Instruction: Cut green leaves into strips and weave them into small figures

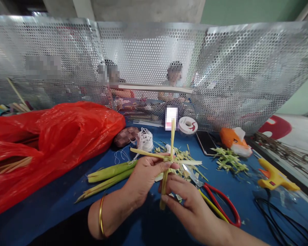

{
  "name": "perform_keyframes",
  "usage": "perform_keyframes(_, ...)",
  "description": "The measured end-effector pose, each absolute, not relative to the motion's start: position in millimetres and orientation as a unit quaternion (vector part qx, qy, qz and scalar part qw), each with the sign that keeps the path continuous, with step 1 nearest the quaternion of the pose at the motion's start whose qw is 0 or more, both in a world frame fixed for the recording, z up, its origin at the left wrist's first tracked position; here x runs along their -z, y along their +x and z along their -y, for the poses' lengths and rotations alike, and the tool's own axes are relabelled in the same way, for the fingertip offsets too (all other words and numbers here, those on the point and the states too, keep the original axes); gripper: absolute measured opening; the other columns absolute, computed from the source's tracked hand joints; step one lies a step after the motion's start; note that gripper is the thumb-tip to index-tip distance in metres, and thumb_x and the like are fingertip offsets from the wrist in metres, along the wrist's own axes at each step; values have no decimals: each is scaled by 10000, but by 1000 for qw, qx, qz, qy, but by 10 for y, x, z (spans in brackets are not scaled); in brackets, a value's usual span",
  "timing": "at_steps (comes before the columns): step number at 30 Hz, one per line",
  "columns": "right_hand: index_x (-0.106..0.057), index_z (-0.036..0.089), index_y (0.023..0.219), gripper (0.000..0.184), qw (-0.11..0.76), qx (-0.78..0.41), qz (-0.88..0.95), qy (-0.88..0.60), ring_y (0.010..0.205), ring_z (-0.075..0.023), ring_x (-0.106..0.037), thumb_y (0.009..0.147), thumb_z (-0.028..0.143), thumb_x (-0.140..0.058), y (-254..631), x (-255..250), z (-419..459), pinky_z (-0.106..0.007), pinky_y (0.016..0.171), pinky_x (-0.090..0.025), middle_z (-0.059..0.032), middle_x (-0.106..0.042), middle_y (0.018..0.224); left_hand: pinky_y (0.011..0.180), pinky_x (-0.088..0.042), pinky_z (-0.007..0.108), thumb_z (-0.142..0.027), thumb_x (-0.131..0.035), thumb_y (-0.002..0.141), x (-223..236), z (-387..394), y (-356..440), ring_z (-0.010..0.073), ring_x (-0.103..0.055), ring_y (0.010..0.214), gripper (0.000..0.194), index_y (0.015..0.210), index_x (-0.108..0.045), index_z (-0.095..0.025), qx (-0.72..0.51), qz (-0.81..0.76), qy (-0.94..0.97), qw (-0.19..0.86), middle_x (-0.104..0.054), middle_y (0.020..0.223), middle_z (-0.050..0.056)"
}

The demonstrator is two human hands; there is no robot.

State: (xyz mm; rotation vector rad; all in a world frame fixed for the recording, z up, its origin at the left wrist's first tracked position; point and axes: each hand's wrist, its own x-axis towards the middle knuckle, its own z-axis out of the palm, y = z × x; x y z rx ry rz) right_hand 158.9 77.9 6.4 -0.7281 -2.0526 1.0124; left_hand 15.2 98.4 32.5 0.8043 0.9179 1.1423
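Note:
Both hands hold a cross-shaped piece of woven leaf strips [172, 140], pale yellow-green, with strips sticking out upward, left, right and down. My left hand [150, 171] pinches the crossing between thumb and fingers. Lower down, my right hand [181, 194] is closed on the strip that points toward me. Behind the hands lie leaf scraps [187, 153]. Red-handled scissors [222, 201] rest on the blue table right of my right hand, blades among the scraps. Thick green stalks [110, 172] lie left of my left hand.
A red plastic bag [66, 133] fills the left side. White string [144, 139], a ribbon spool [188, 125], a phone [205, 142], an orange tissue pack [234, 140], small woven pieces [231, 160] and a yellow glue gun [277, 176] surround the hands. Perforated metal screen [149, 51] stands behind; people sit beyond.

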Motion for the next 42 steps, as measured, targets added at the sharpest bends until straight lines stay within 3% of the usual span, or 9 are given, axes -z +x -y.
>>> perform_keyframes(4,-527,192,692,192,321,-371,818,-300,771,-156,-548,873,137,-499,1622,-148,-747,-275,720,-440,-23,-593,781,749,-496,265,-233,-773,689,-320,-988,148,155,-662,733,266,922,-707,-122,-489,-402,376,676,-730,731,45)
perform_keyframes(7,-561,203,744,129,286,-342,831,-333,638,-139,-537,871,220,-556,1729,-292,-731,-256,597,-415,1,-602,701,704,-494,250,-253,-754,724,-338,-1008,116,126,-640,662,240,923,-699,-132,-487,-394,402,668,-713,721,28)
perform_keyframes(12,-604,204,823,172,432,-309,706,-468,562,-134,-484,871,365,-563,1917,-452,-931,-253,512,-372,10,-567,635,592,-471,240,-260,-746,718,-344,-991,103,107,-599,555,303,978,-668,-126,-416,-384,444,694,-685,730,28)
perform_keyframes(17,-642,173,820,218,437,-539,572,-438,525,-95,-425,790,388,-656,1915,-369,-1152,-241,520,-360,33,-542,611,455,-256,188,-282,-718,720,-278,-930,156,44,-406,473,253,930,-690,-144,-342,-376,448,736,-655,722,12)
perform_keyframes(20,-629,166,737,231,427,-582,550,-419,519,-94,-449,772,389,-677,1866,-304,-1150,-246,524,-369,29,-561,590,458,-153,203,-385,-659,781,-247,-914,193,35,-317,467,257,855,-699,-142,-342,-399,440,728,-579,627,-17)
perform_keyframes(27,-613,173,670,199,463,-550,546,-430,484,-96,-475,760,339,-677,1856,-223,-1149,-255,499,-386,30,-556,542,462,-175,218,-284,-709,705,-233,-918,225,55,-341,461,148,679,-657,-148,-324,-431,445,715,-489,507,-43)
perform_keyframes(35,-587,186,646,202,499,-525,528,-444,479,-101,-485,742,337,-680,1801,-170,-1160,-256,493,-404,31,-546,533,477,-194,230,-310,-706,668,-254,-935,192,75,-394,476,165,664,-701,-145,-293,-430,459,720,-497,502,-31)
perform_keyframes(39,-559,194,582,324,395,-494,610,-478,455,-111,-496,817,416,-585,1904,-244,-1227,-264,496,-405,9,-566,528,459,-147,237,-366,-717,673,-252,-916,207,67,-336,454,224,671,-691,-144,-279,-437,471,714,-465,479,-46)
perform_keyframes(42,-487,209,483,480,264,-318,738,-533,400,-116,-422,876,483,-503,2035,-380,-1214,-268,444,-305,4,-505,438,449,-135,238,-387,-728,670,-240,-896,218,56,-297,441,260,683,-682,-132,-259,-445,480,710,-466,490,-50)
